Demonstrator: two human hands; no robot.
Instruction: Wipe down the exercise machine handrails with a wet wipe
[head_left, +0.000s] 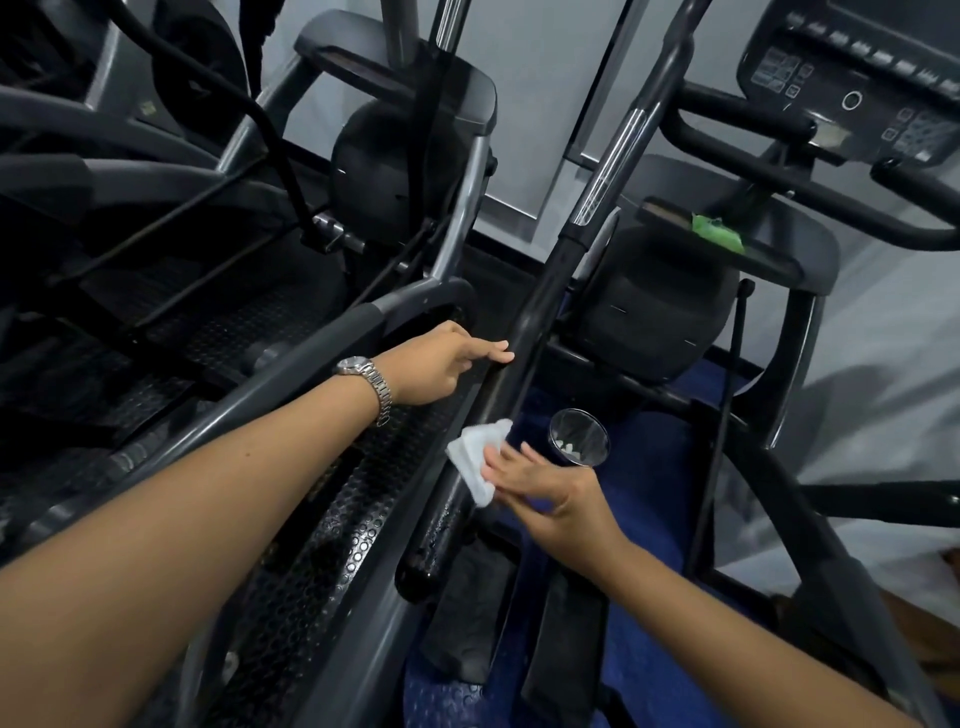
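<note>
A long black handrail (540, 306) of the exercise machine runs from the lower middle up toward the top, with a chrome section higher up. My right hand (545, 493) presses a folded white wet wipe (480, 457) against the rail's lower part, fingers mostly straight. My left hand (441, 364), with a metal watch on its wrist, rests on the same rail a little higher, thumb lying along it and fingers curled behind it.
A second machine with a studded black footplate (332, 519) stands on the left. A console (857, 78) and curved black handles are at the upper right. A green packet (719, 234) lies on a ledge. A glass cup (579, 436) stands near my right hand. Blue floor below.
</note>
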